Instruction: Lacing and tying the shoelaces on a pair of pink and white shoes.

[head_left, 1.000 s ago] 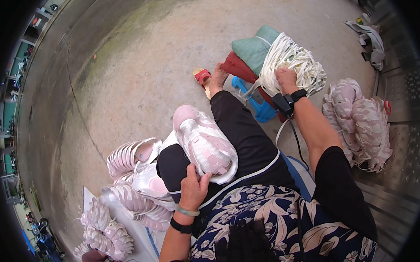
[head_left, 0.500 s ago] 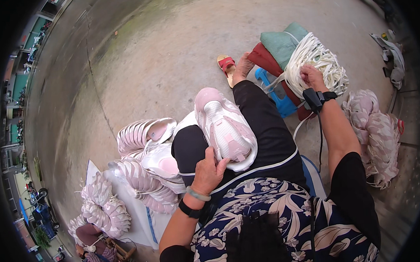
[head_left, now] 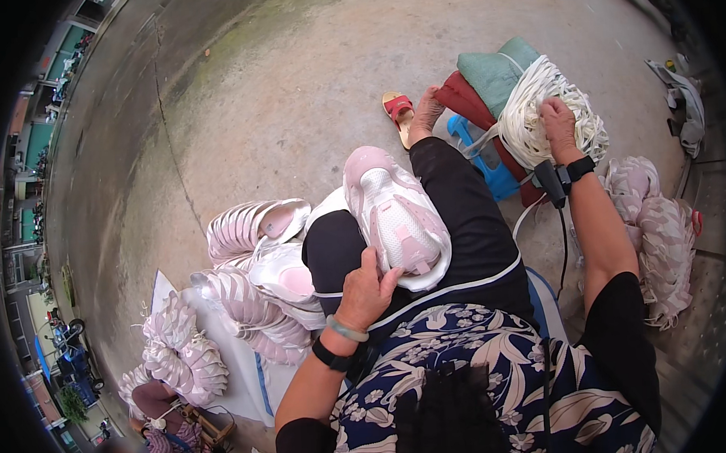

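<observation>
A pink and white shoe upper (head_left: 396,213) lies across my thighs, its rounded toe pointing away from me. My left hand (head_left: 364,295) grips its near edge between thumb and fingers. Off to the right, my right hand (head_left: 559,126) is closed at a large bundle of white shoelaces (head_left: 519,126), fingers curled against the strands; which strands they pinch is hidden. The bundle rests on a folded green cloth (head_left: 490,75) and a dark red one (head_left: 464,101), above a blue plastic stool (head_left: 490,168).
Nested rows of pink and white uppers (head_left: 249,312) lie on a white sheet (head_left: 245,393) to my left. More stacked uppers (head_left: 663,242) stand at the right. A red sandal (head_left: 398,111) lies on the concrete floor beside my bare foot. Another person (head_left: 174,445) sits at the lower left.
My right hand has shifted slightly to the right and up on the lace bundle. The left hand keeps its grip on the upper. The whole view has moved a little.
</observation>
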Available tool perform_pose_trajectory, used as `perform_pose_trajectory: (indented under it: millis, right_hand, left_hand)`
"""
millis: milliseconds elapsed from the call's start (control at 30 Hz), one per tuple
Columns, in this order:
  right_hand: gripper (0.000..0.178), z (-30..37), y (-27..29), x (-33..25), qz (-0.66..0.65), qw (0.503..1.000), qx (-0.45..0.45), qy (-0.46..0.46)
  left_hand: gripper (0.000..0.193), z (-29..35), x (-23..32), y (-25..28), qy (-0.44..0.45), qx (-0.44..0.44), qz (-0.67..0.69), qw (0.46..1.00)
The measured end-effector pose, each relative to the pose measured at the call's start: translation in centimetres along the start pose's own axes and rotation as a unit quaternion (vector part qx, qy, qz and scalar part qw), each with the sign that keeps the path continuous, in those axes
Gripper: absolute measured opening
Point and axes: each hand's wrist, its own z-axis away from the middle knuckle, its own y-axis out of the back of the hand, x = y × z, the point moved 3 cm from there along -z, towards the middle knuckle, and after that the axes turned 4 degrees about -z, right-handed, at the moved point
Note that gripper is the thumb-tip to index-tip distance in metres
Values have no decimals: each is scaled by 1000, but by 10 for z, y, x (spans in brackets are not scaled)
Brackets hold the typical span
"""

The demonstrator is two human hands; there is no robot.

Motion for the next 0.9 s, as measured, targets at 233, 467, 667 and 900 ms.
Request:
perform_pose_trajectory:
  millis: [233,467,667,900]
  right_hand:
    - [15,-36,20,-45,65,993,94,8]
    - [17,-12,3,-126,461,867,-23,190]
    - [10,36,-12,-175,216,937,-192,196]
    - [5,171,-17,-266,-99,856,-411,298]
  left_hand:
    - [37,-1,10,18,-46,-19,-74,996]
    - [31,-8,39,44,-160,66,-162,972]
    - [38,-26,63,48,-134,34,-99,985]
    - [93,-35,112,30,-245,-30,202,948]
